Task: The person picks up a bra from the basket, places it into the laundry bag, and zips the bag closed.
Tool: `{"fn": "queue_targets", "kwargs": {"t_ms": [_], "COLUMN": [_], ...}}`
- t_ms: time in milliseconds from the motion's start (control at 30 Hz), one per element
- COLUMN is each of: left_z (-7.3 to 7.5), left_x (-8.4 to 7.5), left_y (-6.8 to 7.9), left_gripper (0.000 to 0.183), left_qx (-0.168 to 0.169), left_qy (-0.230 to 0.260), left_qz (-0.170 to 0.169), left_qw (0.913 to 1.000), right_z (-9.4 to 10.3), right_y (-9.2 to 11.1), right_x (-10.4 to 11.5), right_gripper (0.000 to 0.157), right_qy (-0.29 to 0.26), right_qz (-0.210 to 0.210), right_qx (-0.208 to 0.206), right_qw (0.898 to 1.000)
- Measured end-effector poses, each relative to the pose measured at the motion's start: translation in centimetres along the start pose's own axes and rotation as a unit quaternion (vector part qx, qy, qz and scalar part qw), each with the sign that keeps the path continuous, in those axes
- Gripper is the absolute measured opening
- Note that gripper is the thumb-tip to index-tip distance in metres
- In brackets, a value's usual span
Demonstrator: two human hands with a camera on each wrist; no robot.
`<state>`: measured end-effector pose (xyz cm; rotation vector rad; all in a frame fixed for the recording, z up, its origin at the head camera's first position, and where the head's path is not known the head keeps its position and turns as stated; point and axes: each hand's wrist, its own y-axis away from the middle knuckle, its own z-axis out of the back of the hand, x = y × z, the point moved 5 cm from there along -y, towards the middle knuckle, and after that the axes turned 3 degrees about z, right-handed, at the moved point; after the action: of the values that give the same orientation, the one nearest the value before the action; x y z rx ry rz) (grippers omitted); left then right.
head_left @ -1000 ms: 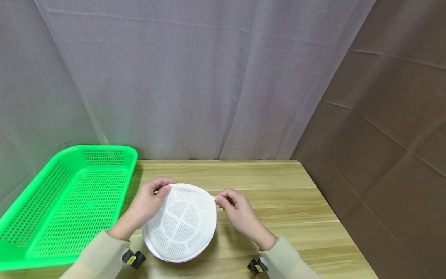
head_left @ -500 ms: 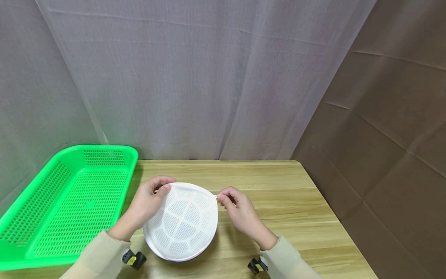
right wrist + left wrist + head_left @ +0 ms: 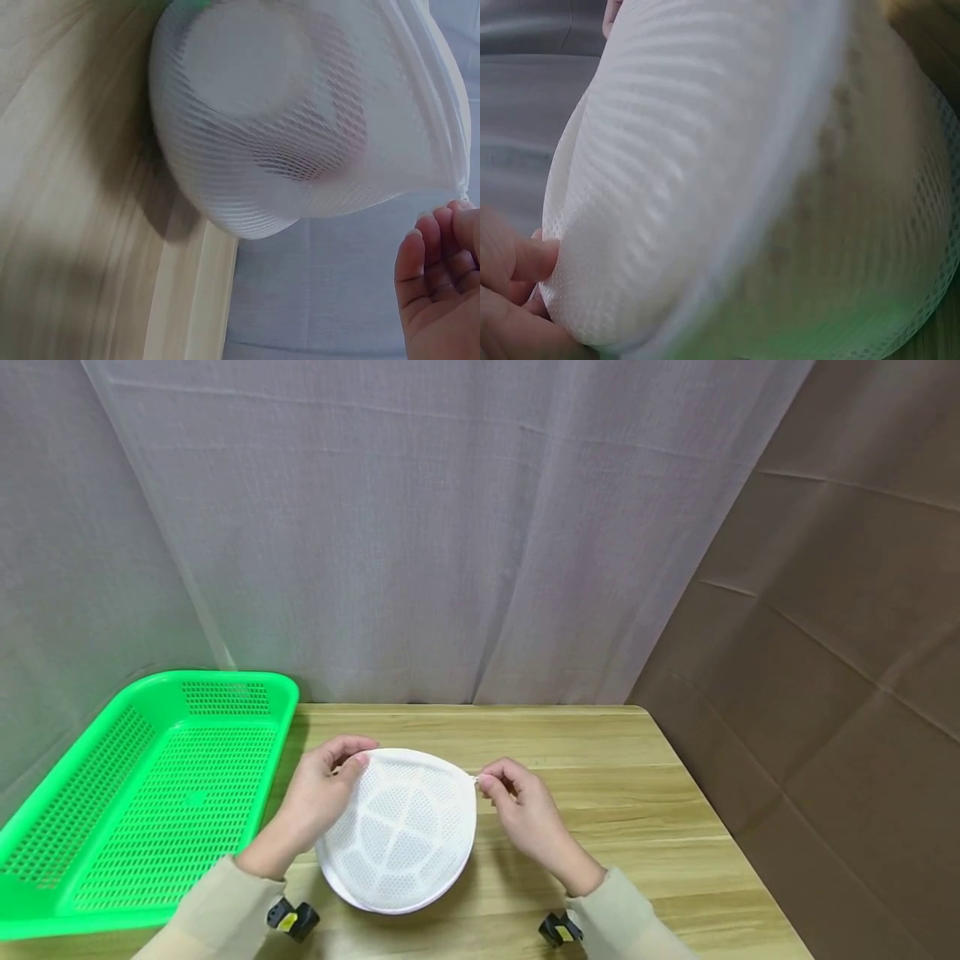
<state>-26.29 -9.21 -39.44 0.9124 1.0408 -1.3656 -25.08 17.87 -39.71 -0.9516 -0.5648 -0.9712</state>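
A round white mesh laundry bag (image 3: 397, 827) is held up over the table, its honeycomb panel facing me. My left hand (image 3: 318, 793) pinches its upper left rim between thumb and fingers. At the upper right edge, my right hand (image 3: 525, 814) pinches a small white end that sticks out from the rim; whether it is a zip pull or a tab I cannot tell. The left wrist view shows my left fingers (image 3: 536, 259) on the mesh. In the right wrist view the bag (image 3: 247, 172) bulges, with a pale round patch and a faint reddish area behind the mesh.
To the left stands a green perforated plastic basket (image 3: 180, 802), close beside my left forearm. The wood-grain table (image 3: 585, 743) extends behind and right of the hands. Grey cloth (image 3: 420, 543) hangs at the back, brown cloth (image 3: 840, 635) at the right.
My right hand has moved slightly right and up, still pinching the bag's end. The bag's right edge has been drawn out with it and the bag has tilted a little. My left hand barely moved.
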Motion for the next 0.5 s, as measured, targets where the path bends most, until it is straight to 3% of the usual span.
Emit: {"fn": "queue_targets", "kwargs": {"t_ms": [267,500], "left_z": [0.0,-0.8], "left_x": [0.5,-0.2], "left_y": [-0.1,-0.2], "left_gripper": [0.022,0.023], "left_qx": [0.018,0.072], "left_qy": [0.033,-0.026], "left_qz": [0.039,0.005], "left_qw": [0.9986,0.9971], "right_z": [0.5,0.8], "right_y": [0.0,-0.4], "right_x": [0.1,3.0], "right_gripper": [0.008,0.009], "right_qy": [-0.001,-0.016], "right_qz": [-0.003,-0.054], "right_qx": [-0.003,-0.030], "right_qw": [1.000,0.998]}}
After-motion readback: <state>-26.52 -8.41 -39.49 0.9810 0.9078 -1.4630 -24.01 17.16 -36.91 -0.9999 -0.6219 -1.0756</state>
